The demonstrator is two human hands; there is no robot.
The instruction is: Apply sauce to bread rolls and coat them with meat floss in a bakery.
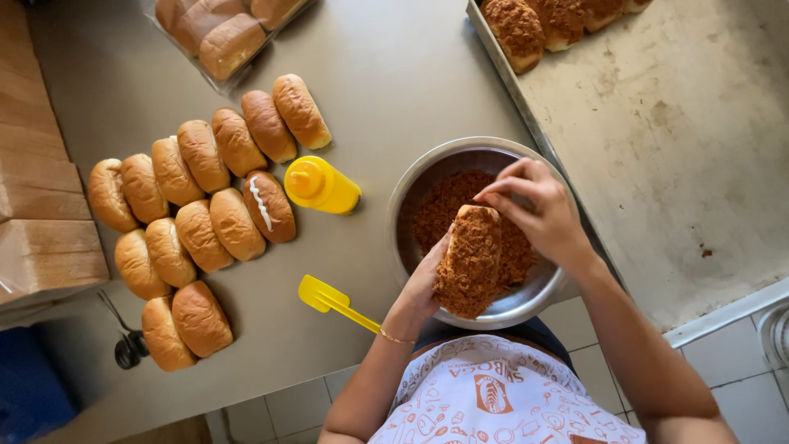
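Item: crumb-coated bun (470, 261), held over your steel bowl (526, 300) of brown crumbs (440, 205). Your left hand (426, 284) cups it from below, fingers wrapped round its side; your right hand (538, 205) pinches fingers closed at its top end. Alongside on the surface (394, 74): yellow squeeze bottle (320, 185), yellow spatula (333, 301), rows of plain buns (201, 193).

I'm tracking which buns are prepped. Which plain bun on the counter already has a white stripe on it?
The bun beside the yellow bottle, at the middle row's right end; the others are bare.
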